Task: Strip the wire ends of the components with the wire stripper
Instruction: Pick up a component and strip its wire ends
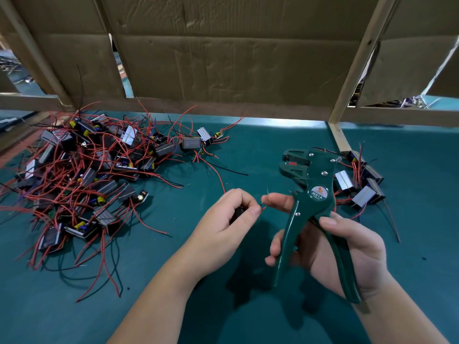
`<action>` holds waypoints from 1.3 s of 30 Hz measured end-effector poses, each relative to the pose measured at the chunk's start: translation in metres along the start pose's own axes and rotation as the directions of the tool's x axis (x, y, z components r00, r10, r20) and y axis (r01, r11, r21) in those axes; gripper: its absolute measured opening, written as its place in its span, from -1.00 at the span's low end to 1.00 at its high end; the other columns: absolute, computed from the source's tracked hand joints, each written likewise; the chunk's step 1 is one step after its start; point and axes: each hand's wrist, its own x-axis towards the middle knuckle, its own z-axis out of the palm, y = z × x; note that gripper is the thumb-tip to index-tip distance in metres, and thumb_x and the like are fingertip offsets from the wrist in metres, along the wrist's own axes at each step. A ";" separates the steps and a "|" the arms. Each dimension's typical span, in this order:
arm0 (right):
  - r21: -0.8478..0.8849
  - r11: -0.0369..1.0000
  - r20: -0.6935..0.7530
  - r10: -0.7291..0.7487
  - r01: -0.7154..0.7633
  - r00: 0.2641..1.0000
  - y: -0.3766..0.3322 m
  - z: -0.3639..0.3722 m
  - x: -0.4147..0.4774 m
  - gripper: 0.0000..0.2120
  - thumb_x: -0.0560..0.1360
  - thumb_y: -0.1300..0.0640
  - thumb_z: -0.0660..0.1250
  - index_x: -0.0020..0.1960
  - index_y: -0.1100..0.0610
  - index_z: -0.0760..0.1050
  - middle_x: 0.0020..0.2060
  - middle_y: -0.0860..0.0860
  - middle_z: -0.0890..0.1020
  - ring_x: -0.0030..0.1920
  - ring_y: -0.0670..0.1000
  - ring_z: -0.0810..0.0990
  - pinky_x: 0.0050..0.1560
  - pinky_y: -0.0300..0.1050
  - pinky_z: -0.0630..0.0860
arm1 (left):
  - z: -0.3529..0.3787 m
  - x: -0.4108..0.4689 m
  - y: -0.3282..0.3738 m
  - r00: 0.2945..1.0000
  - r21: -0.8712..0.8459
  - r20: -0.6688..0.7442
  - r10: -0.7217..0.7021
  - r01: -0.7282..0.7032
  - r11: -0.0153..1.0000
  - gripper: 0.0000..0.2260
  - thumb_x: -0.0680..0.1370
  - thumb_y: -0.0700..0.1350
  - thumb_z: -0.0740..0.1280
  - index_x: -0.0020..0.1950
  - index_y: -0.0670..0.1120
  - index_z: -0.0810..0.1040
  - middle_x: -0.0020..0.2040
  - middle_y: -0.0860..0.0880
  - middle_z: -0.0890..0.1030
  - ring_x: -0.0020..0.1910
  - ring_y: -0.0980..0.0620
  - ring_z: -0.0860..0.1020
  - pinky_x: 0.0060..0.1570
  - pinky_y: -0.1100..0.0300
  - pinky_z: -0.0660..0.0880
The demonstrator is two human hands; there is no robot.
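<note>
My right hand [342, 247] grips the dark green wire stripper [310, 194] by its handles, jaws pointing up and away. The index finger of that hand reaches left toward the other hand. My left hand [223, 224] is curled round a small dark component [237, 213], mostly hidden in the fist, and pinches its short red and black wire ends [263, 207] between thumb and fingertip. The wire ends sit just left of the stripper's handles, not in its jaws.
A big tangled pile of components with red and black wires [82, 175] lies on the green table mat [173, 306] at the left. A smaller group of components [360, 184] lies behind the stripper at the right. A cardboard wall on a wooden frame [223, 65] closes the back.
</note>
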 end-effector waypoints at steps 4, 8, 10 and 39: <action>0.179 0.983 0.128 0.006 -0.029 0.992 -0.005 0.000 0.000 -0.35 0.43 0.11 0.39 0.41 0.38 0.30 0.37 0.27 0.39 -0.05 0.25 0.59 0.08 0.27 0.51 | -0.002 -0.001 0.003 0.995 -0.110 0.103 0.009 0.002 0.994 -0.88 0.53 0.00 0.29 -0.20 0.07 0.49 -0.37 0.11 0.38 -0.35 0.10 0.32 -0.33 0.23 0.29; 0.182 0.983 0.150 0.009 -0.037 0.989 -0.006 0.000 -0.001 -0.39 0.45 0.13 0.37 0.40 0.39 0.31 0.27 0.29 0.48 -0.03 0.27 0.58 0.11 0.27 0.50 | -0.002 -0.003 0.003 0.994 -0.183 0.111 0.012 0.009 0.983 -0.87 0.45 0.08 0.30 -0.23 0.07 0.51 -0.41 0.08 0.35 -0.39 0.08 0.28 -0.39 0.23 0.24; 0.147 0.989 0.123 -0.009 -0.009 0.992 -0.005 -0.002 -0.002 -0.36 0.40 0.10 0.43 0.37 0.39 0.35 0.26 0.27 0.49 -0.07 0.26 0.59 0.05 0.27 0.52 | -0.002 -0.002 0.001 0.999 -0.188 0.038 0.015 -0.008 0.982 -0.87 0.45 0.09 0.30 -0.23 0.06 0.50 -0.42 0.07 0.33 -0.41 0.08 0.26 -0.41 0.23 0.22; -0.138 0.990 -0.187 -0.008 -0.018 0.982 0.006 0.003 0.001 -0.35 0.12 0.14 0.55 0.16 0.35 0.55 0.19 0.31 0.54 -0.23 0.32 0.58 -0.17 0.32 0.54 | -0.032 0.002 -0.019 0.874 0.454 -0.446 0.192 0.037 0.890 -0.87 0.53 0.04 0.28 -0.19 0.06 0.47 -0.27 0.14 0.49 -0.29 0.15 0.44 -0.27 0.24 0.35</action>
